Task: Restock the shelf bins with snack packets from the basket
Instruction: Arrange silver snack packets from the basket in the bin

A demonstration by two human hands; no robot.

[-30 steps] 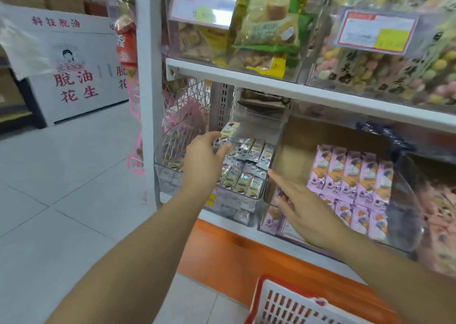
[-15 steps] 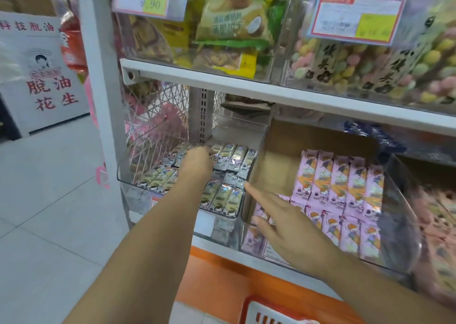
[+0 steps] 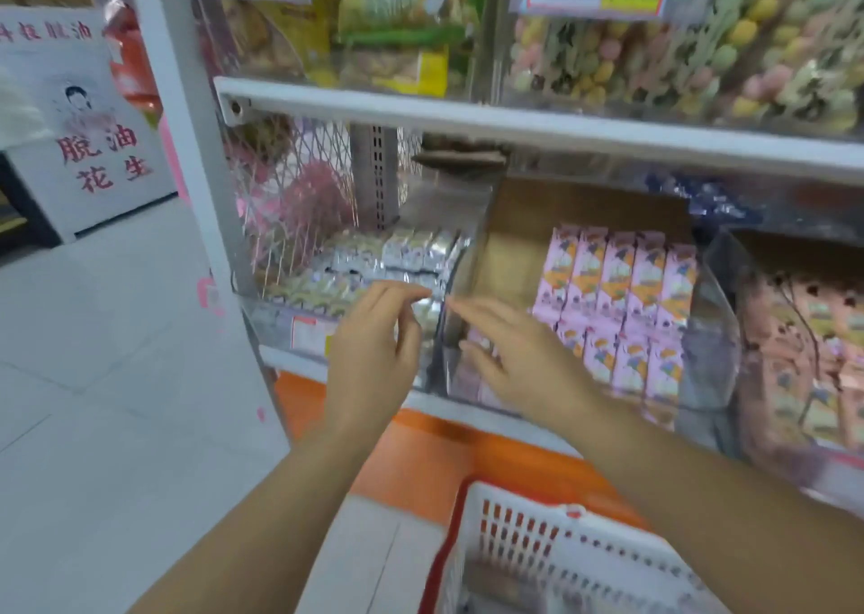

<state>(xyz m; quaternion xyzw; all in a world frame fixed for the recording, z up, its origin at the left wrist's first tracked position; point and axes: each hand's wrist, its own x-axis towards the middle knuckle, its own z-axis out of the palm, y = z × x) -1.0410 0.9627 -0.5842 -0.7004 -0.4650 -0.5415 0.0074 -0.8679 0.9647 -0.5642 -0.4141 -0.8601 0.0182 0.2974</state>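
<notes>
Left hand (image 3: pixel 374 356) has pulled back off the silver packets (image 3: pixel 411 248), fingers loosely spread, empty; right hand (image 3: pixel 519 361) fingers spread beside pink packets (image 3: pixel 617 286).

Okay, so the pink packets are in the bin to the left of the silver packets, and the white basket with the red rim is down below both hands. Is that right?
Not quite. The head view shows the pink packets in the bin to the right of the silver packets, not the left. The white basket with the red rim is indeed below the left hand and the right hand.
</notes>
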